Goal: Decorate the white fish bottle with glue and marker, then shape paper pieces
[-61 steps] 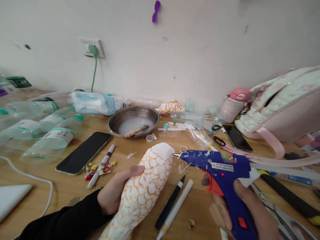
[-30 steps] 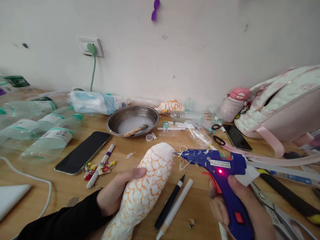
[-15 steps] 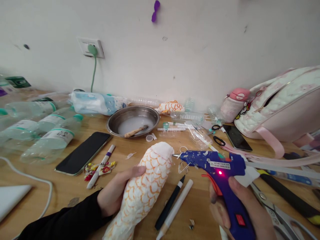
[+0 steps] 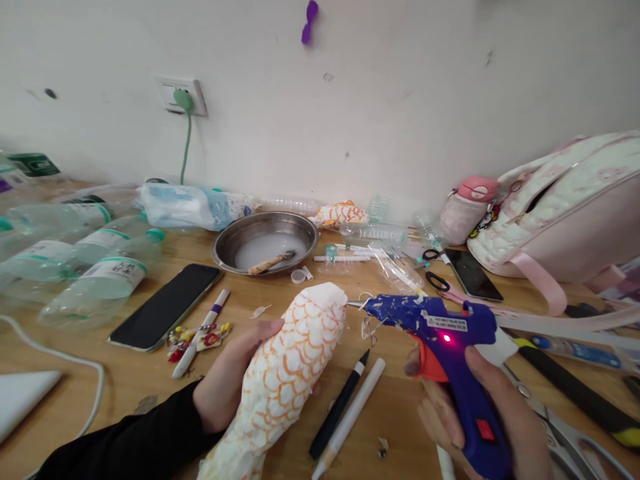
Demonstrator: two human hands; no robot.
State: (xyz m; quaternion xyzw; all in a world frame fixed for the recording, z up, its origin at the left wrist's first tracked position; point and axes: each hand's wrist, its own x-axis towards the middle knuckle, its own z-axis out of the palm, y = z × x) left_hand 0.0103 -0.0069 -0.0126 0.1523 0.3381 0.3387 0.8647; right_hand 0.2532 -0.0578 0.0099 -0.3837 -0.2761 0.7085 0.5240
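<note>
White orange-scaled tube [image 4: 290, 367] is gripped by left fingers [image 4: 271, 329], blue glue gun [image 4: 453, 360] by right fingers [image 4: 443, 410]; gluing seems underway, steadiness required.

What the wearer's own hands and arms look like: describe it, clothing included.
The left hand is bare, with no glove and no jewellery showing; a plain black sleeve covers that arm to about the wrist, with no marking visible. The right hand is also ungloved, with no ring in sight; its sleeve is out of view.
</note>
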